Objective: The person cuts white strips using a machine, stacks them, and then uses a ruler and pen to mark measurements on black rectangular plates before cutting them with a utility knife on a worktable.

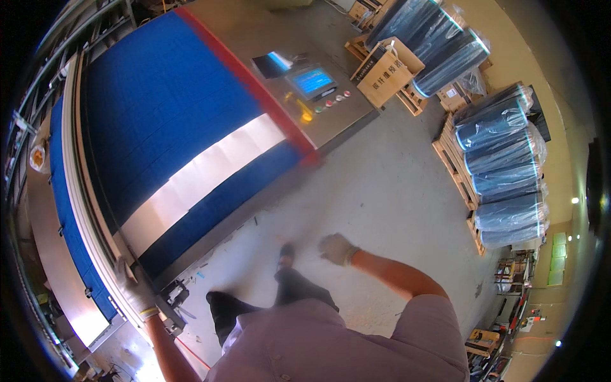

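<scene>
My left hand [135, 291], in a pale work glove, lies on the near end of a long light-coloured beam [86, 199]. Its fingers are stretched along the beam. The beam spans a wide machine bed covered in blue cloth [153, 83]. Across the cloth runs a pale, shiny strip of sheet [203, 169], its left end close to the beam. My right hand [337, 249], also gloved, hangs over the grey floor away from the machine. Motion smears its fingers, and nothing shows in it.
A control panel [313, 83] with a lit screen and coloured buttons stands at the machine's far right. A red band [242, 73] edges the blue bed. Plastic-wrapped rolls [503, 169] lie on wooden pallets [453, 162] along the right. Beside them is an open cardboard box [385, 73].
</scene>
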Tool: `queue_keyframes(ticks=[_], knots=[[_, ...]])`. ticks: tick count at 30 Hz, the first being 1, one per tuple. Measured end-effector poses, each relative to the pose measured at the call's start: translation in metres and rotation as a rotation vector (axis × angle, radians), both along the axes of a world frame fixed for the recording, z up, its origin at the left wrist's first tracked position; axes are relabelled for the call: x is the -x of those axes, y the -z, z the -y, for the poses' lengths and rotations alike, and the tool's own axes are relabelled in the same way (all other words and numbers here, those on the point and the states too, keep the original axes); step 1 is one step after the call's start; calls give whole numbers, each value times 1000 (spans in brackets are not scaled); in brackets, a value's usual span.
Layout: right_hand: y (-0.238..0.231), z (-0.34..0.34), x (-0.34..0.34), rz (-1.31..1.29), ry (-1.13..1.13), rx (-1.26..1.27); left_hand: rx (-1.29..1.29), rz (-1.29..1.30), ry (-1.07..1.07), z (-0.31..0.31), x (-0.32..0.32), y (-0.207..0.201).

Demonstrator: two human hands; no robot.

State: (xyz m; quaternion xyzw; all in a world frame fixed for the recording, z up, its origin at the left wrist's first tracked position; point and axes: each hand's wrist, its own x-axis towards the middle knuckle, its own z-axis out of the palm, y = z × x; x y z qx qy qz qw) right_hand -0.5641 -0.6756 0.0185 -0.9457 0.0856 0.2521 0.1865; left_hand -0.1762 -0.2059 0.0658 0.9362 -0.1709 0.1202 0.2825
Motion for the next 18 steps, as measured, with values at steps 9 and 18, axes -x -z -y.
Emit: queue_keyframes(ticks=[9,18], knots=[[14,259,-98,445,1005,-320,82,-294,782,405,113,23],[46,402,-231,198,678,131,-18,-440,907,562,75,37]])
